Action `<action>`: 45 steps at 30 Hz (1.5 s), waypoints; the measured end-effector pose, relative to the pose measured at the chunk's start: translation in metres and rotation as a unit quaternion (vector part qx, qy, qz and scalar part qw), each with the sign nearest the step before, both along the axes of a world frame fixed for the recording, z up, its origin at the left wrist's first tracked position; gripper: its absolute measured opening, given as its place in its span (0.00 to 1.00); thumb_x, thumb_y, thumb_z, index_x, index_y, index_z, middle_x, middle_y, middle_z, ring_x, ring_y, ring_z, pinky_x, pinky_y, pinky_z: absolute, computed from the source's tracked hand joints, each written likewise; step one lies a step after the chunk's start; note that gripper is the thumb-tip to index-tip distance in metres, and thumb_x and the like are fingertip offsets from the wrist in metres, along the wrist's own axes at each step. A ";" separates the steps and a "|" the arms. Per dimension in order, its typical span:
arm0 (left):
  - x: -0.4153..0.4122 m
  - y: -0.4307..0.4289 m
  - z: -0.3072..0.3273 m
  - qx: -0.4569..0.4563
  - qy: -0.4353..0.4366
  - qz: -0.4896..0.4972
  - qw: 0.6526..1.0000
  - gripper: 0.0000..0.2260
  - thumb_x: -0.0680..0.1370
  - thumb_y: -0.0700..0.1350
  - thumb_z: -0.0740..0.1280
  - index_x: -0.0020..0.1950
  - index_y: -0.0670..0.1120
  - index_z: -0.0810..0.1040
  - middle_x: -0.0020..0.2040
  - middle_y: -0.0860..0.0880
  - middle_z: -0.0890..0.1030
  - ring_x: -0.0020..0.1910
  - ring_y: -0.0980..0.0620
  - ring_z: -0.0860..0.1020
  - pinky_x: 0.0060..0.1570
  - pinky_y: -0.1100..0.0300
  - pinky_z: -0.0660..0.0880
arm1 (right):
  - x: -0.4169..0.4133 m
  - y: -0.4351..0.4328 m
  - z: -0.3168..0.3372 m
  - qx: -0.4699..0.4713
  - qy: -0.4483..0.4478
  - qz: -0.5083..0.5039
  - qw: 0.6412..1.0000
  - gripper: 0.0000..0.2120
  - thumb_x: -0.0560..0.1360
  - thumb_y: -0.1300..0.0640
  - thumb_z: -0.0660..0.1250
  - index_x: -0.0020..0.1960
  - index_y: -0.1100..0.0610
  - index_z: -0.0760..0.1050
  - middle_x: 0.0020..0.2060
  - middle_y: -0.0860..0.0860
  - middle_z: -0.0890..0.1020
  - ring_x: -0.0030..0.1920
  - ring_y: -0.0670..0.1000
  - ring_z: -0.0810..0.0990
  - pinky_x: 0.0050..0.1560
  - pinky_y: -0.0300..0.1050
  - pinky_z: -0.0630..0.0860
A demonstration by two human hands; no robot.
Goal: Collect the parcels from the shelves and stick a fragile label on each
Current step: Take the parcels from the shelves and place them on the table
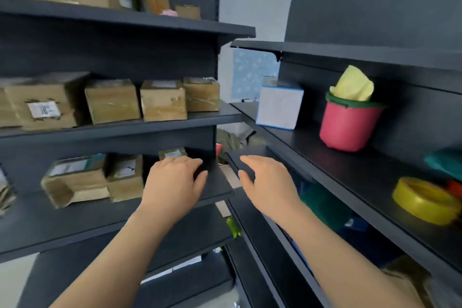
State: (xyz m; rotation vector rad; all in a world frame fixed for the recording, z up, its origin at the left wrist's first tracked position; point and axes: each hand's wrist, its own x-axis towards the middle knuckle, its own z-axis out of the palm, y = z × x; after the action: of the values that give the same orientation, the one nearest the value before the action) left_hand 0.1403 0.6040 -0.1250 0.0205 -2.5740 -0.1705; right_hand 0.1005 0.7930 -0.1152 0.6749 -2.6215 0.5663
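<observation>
Both grips loose, empty: left hand (pixel 172 180), right hand (pixel 266 183); parcel (pixel 75 180) lengthwise along shelf (pixel 75 222)

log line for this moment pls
phase: reaching | left hand: open, in front of small brown cardboard parcel on lower dark shelf | right hand: open, empty | held: nothing

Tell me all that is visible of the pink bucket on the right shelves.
The pink bucket looks like plastic, narrower at the base, with a dark green rim. It stands upright on a black shelf, near the back panel. A yellow cloth sticks out of its top. A white box stands apart on its left. Nothing else touches it.
</observation>
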 end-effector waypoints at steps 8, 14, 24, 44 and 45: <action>-0.060 -0.085 0.028 0.006 0.001 0.093 0.996 0.20 0.79 0.56 0.58 0.69 0.52 0.72 0.61 0.52 0.78 0.60 0.48 0.75 0.57 0.53 0.70 | -0.092 -0.088 0.021 -0.012 0.011 0.068 0.998 0.19 0.80 0.52 0.59 0.69 0.52 0.71 0.64 0.48 0.77 0.65 0.51 0.73 0.66 0.48 0.68; -0.119 -0.156 0.053 0.010 0.001 0.112 0.994 0.19 0.79 0.55 0.58 0.68 0.50 0.72 0.61 0.49 0.79 0.59 0.45 0.75 0.56 0.51 0.73 | -0.159 -0.151 0.048 -0.029 0.008 0.066 0.997 0.20 0.80 0.50 0.59 0.71 0.53 0.69 0.66 0.48 0.75 0.66 0.51 0.72 0.66 0.51 0.69; -0.208 -0.217 0.077 0.071 -0.051 0.093 0.992 0.25 0.78 0.58 0.62 0.71 0.46 0.68 0.61 0.43 0.77 0.59 0.43 0.75 0.51 0.55 0.73 | -0.246 -0.206 0.071 -0.025 0.000 0.038 0.999 0.24 0.78 0.45 0.62 0.71 0.51 0.69 0.64 0.49 0.77 0.63 0.52 0.75 0.62 0.49 0.73; -0.228 -0.205 0.051 0.257 0.049 0.056 0.964 0.30 0.70 0.57 0.73 0.68 0.48 0.70 0.44 0.58 0.76 0.38 0.63 0.73 0.34 0.73 0.67 | -0.285 -0.216 0.048 -0.168 -0.129 0.208 0.955 0.22 0.73 0.49 0.71 0.65 0.50 0.70 0.52 0.34 0.77 0.51 0.35 0.76 0.58 0.38 0.75; -0.222 -0.202 0.052 0.264 0.062 0.055 0.961 0.32 0.70 0.57 0.73 0.70 0.48 0.69 0.47 0.59 0.75 0.39 0.63 0.72 0.35 0.75 0.66 | -0.280 -0.214 0.047 -0.177 -0.124 0.214 0.953 0.20 0.73 0.49 0.71 0.64 0.48 0.71 0.53 0.35 0.78 0.53 0.35 0.76 0.57 0.38 0.75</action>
State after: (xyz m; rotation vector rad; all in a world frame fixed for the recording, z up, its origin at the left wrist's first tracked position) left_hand -0.0813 0.4018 -0.0731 0.3376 -2.3235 -0.7831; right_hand -0.1796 0.5792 -0.0682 1.1179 -2.4891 1.2873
